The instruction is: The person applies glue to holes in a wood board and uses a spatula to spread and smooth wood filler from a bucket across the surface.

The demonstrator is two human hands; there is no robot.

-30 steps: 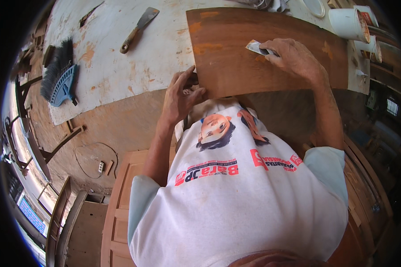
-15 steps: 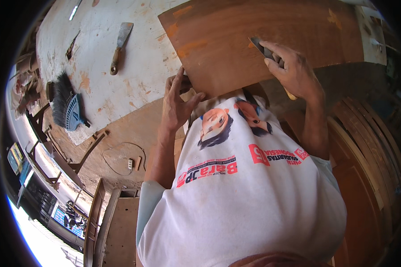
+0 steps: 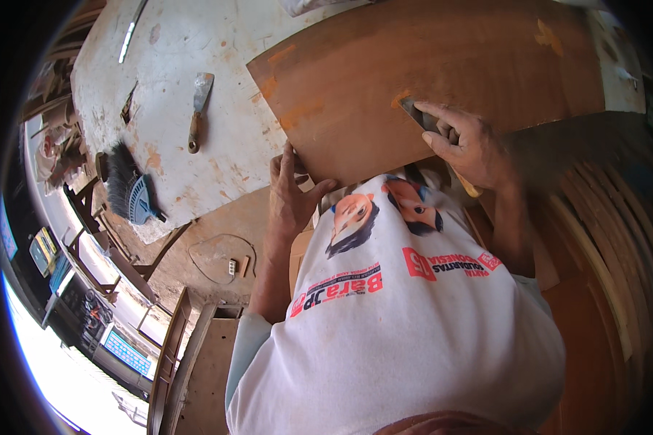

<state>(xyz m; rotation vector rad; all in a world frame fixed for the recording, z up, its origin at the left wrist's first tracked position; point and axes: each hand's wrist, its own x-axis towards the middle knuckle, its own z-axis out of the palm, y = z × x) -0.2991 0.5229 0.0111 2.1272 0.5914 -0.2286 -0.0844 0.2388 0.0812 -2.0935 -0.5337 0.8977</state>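
The person's right hand (image 3: 473, 148) grasps one putty knife (image 3: 419, 116), its blade over the single brown wooden panel (image 3: 384, 54) on the white tabletop (image 3: 170, 72), while the left hand (image 3: 292, 192) touches the panel's near left corner, whether gripping unclear, and a second putty knife (image 3: 199, 109) and one blue broom head (image 3: 139, 200) lie leftward.

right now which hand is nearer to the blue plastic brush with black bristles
Left. The left hand, at the brown wooden board, is right of the blue brush; the right hand, holding a grey-bladed scraper, is farther right.
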